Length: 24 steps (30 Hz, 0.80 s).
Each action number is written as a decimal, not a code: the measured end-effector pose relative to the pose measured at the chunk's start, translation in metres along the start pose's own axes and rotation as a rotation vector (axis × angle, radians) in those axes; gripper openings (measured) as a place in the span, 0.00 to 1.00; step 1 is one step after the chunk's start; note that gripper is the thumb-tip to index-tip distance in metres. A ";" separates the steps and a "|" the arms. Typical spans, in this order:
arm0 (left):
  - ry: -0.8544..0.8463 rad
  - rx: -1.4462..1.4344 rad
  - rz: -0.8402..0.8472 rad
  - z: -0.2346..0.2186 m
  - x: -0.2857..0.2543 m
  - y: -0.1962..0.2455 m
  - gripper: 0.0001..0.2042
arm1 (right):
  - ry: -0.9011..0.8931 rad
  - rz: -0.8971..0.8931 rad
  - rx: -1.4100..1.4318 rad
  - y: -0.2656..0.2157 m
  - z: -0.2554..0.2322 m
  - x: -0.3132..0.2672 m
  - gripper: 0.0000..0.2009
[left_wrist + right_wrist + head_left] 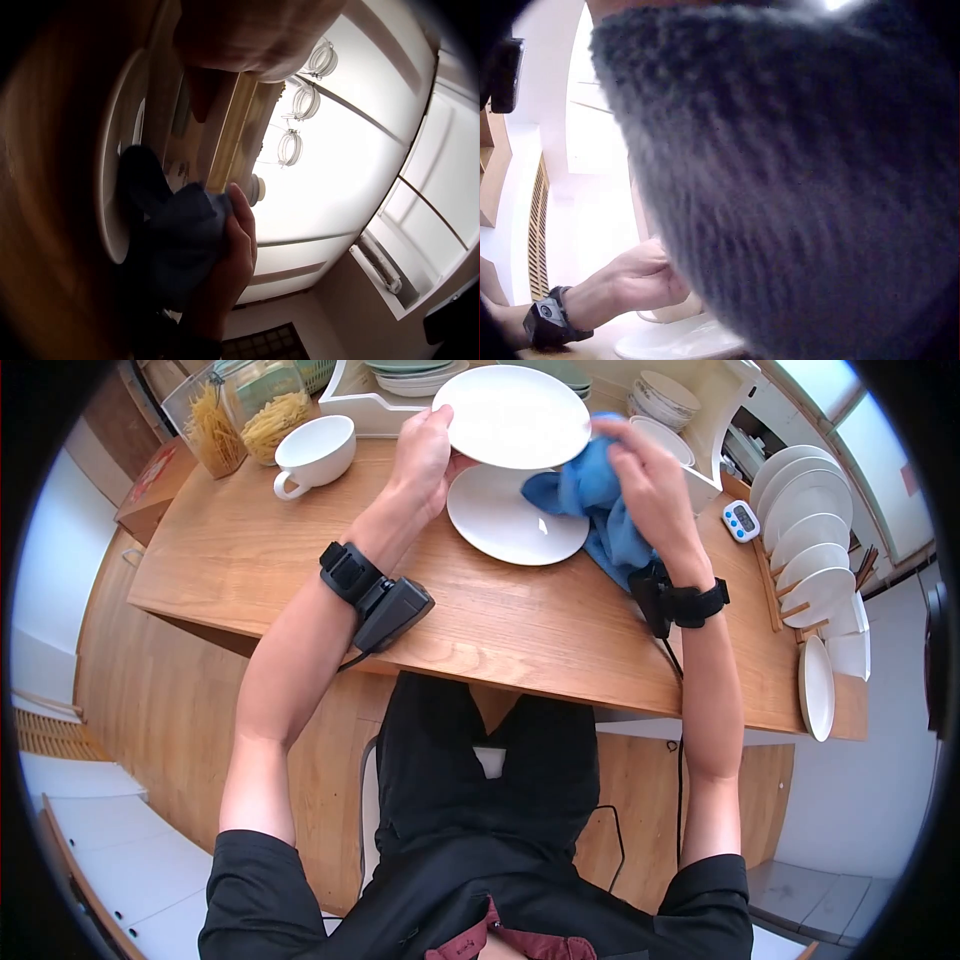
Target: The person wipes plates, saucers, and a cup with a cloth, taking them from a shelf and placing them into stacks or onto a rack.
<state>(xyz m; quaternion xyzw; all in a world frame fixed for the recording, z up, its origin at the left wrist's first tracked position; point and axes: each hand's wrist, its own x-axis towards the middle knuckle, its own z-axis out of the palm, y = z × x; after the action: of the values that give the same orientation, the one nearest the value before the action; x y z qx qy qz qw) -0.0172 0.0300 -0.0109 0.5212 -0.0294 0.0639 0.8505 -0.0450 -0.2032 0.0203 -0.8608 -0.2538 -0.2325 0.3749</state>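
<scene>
My left hand (422,458) grips a white plate (512,418) by its left rim, thumb on the upper face. A blue cloth (594,482) hangs from my right hand (655,480), whose fingers are curled round it by the plate's right rim. In the left wrist view the right hand (231,266) clutches the bunched cloth (184,236). A second white plate (498,525) lies on the wooden table below, partly overlapped by the held plate and cloth. The cloth (802,180) fills most of the right wrist view, hiding the right fingers.
A white cup (318,452) and pasta containers (272,422) stand at the back left. Behind the plates is a white organizer (375,418) with stacked dishes. At right are a timer (741,520) and a rack of upright plates (812,540), near the table's edge.
</scene>
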 end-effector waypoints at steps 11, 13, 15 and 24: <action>-0.514 0.239 -0.117 0.012 -0.010 0.001 0.17 | 0.294 -0.143 -0.351 0.025 -0.009 0.009 0.14; -0.547 0.240 -0.121 0.012 -0.010 -0.001 0.16 | 0.097 -0.187 -0.275 0.018 0.004 0.002 0.14; -0.577 0.242 -0.124 0.011 -0.009 -0.004 0.16 | -0.039 -0.226 -0.200 0.002 0.017 -0.006 0.16; -0.253 0.006 -0.024 0.004 -0.004 0.000 0.15 | -0.239 -0.381 -0.038 -0.018 0.020 -0.009 0.17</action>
<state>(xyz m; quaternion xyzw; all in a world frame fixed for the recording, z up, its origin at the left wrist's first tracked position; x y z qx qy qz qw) -0.0207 0.0261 -0.0100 0.5278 -0.1300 -0.0127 0.8393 -0.0583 -0.1796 0.0124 -0.8256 -0.4499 -0.2002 0.2754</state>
